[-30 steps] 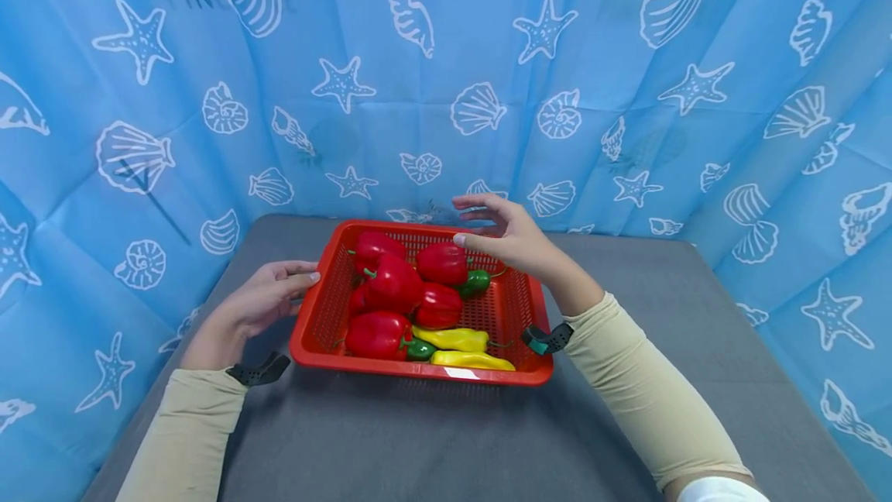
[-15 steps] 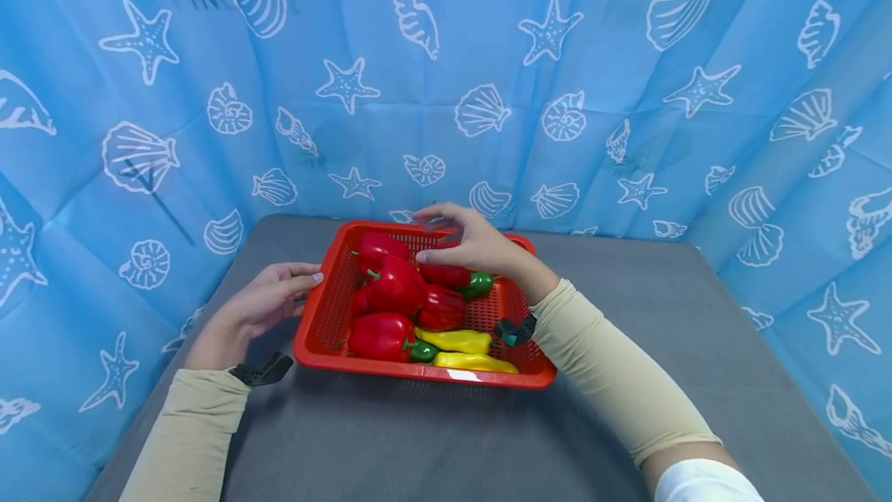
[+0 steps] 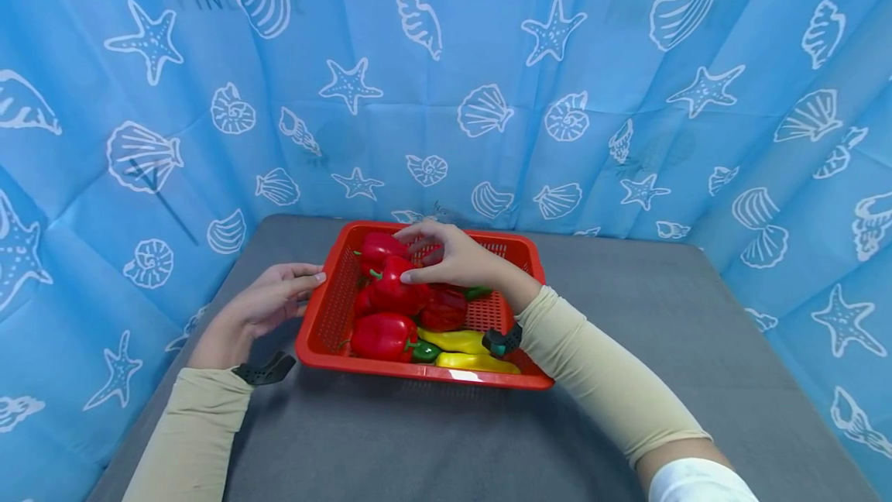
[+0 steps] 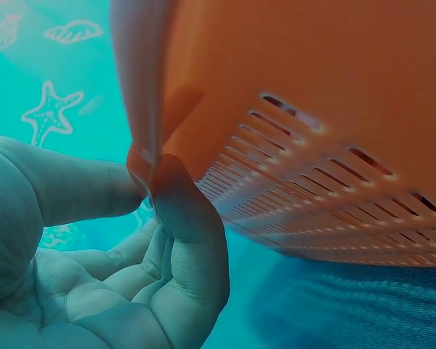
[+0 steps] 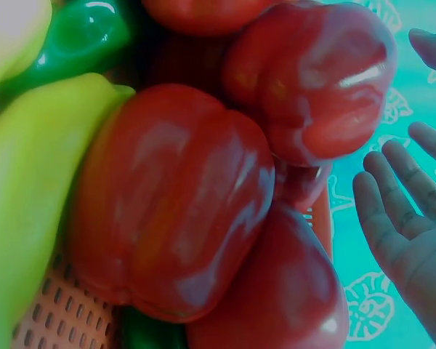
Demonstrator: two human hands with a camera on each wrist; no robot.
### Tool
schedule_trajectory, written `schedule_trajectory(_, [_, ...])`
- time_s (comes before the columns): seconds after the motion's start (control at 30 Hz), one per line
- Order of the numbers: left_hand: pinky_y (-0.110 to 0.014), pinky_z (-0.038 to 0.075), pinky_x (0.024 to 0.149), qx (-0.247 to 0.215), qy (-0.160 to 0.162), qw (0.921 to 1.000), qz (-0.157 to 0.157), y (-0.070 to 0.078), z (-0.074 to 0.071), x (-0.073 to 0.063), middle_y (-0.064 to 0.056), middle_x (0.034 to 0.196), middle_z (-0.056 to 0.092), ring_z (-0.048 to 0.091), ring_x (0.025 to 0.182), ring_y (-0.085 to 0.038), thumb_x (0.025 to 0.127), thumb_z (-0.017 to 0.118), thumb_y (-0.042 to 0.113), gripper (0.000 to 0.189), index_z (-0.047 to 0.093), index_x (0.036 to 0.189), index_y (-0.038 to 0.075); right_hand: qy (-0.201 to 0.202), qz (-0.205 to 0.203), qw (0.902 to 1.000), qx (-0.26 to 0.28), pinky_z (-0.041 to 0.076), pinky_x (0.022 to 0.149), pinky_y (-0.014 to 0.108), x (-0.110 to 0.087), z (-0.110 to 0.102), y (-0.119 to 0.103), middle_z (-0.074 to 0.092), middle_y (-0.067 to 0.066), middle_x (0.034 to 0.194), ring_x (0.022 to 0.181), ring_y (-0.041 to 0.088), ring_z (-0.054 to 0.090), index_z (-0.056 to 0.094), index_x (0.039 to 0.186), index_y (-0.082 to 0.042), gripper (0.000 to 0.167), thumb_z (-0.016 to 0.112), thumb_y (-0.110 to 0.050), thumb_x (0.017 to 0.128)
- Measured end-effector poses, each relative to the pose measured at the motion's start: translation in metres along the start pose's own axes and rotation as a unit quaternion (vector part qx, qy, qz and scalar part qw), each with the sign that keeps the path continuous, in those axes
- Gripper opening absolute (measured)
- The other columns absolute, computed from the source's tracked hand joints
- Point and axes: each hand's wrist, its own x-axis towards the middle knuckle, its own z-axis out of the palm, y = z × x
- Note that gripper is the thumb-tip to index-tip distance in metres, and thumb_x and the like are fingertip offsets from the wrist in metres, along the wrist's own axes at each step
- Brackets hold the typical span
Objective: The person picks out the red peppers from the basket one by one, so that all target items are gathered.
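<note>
Left hand on basket rim, right hand free over peppers

We see the left hand (image 3: 268, 300) pinching the red basket (image 3: 317, 320) by its left rim, thumb against forefinger. Right hand (image 3: 456, 256) is over the basket, fingers parted, holding nothing; the right wrist view shows a gap between it and the peppers. Nearest it in our head view: the stem-up red pepper (image 3: 399, 294), leaning among other reds. In front of that, another red pepper (image 3: 379, 336) on its side, a green pepper (image 3: 425, 352) at its right end, then two yellow peppers (image 3: 477, 363) near the front wall. Basket sits on the grey desk (image 3: 418, 448); blue shell-print curtain (image 3: 432, 130) behind.
</note>
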Motion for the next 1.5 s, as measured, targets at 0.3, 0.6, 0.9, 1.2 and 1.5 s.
schedule_trajectory(0.3, [-0.034, 0.064, 0.092, 0.0, -0.004, 1.0, 0.002, 0.0, 0.0, -0.001, 0.0, 0.116, 0.074, 0.076, 0.101, -0.015, 0.111, 0.057, 0.026, 0.055, 0.043, 0.15, -0.01, -0.015, 0.006, 0.9999, -0.001, 0.061, 0.101, 0.039, 0.003, 0.009, 0.0, 0.059, 0.005, 0.149, 0.13, 0.022, 0.06, 0.056, 0.149, -0.013, 0.072, 0.088, -0.027, 0.087])
schedule_trajectory(0.6, [-0.034, 0.064, 0.091, -0.002, -0.006, 1.0, 0.006, -0.001, 0.0, 0.0, -0.001, 0.116, 0.074, 0.076, 0.101, -0.015, 0.111, 0.058, 0.026, 0.054, 0.045, 0.149, -0.01, -0.011, 0.014, 0.9998, -0.005, 0.062, 0.097, 0.037, 0.004, 0.012, 0.002, 0.06, -0.001, 0.144, 0.127, 0.022, 0.06, 0.057, 0.148, -0.015, 0.071, 0.088, -0.026, 0.086])
schedule_trajectory(0.9, [-0.035, 0.064, 0.092, -0.001, -0.012, 0.9999, 0.003, -0.001, -0.001, -0.001, -0.002, 0.117, 0.074, 0.076, 0.101, -0.016, 0.111, 0.057, 0.026, 0.054, 0.044, 0.149, -0.01, -0.01, 0.014, 0.9997, -0.018, 0.063, 0.093, 0.037, 0.005, 0.015, 0.003, 0.061, -0.001, 0.139, 0.126, 0.023, 0.059, 0.059, 0.143, -0.018, 0.068, 0.09, -0.024, 0.084])
schedule_trajectory(1.2, [-0.034, 0.065, 0.091, -0.017, -0.021, 0.9996, 0.005, 0.001, 0.001, -0.001, -0.003, 0.115, 0.075, 0.076, 0.099, -0.016, 0.112, 0.055, 0.024, 0.048, 0.047, 0.145, -0.01, 0.0, 0.018, 0.9994, -0.03, 0.063, 0.092, 0.035, 0.004, 0.013, 0.004, 0.062, -0.003, 0.136, 0.122, 0.021, 0.06, 0.061, 0.14, -0.02, 0.063, 0.09, -0.026, 0.084])
schedule_trajectory(1.5, [-0.034, 0.065, 0.091, -0.022, -0.031, 0.9993, 0.005, -0.001, 0.0, -0.001, -0.002, 0.114, 0.076, 0.077, 0.098, -0.015, 0.113, 0.052, 0.023, 0.044, 0.049, 0.144, -0.008, 0.023, 0.013, 0.9993, -0.027, 0.063, 0.094, 0.036, -0.001, 0.005, -0.004, 0.061, -0.004, 0.136, 0.126, 0.018, 0.059, 0.062, 0.141, -0.021, 0.064, 0.091, -0.029, 0.083])
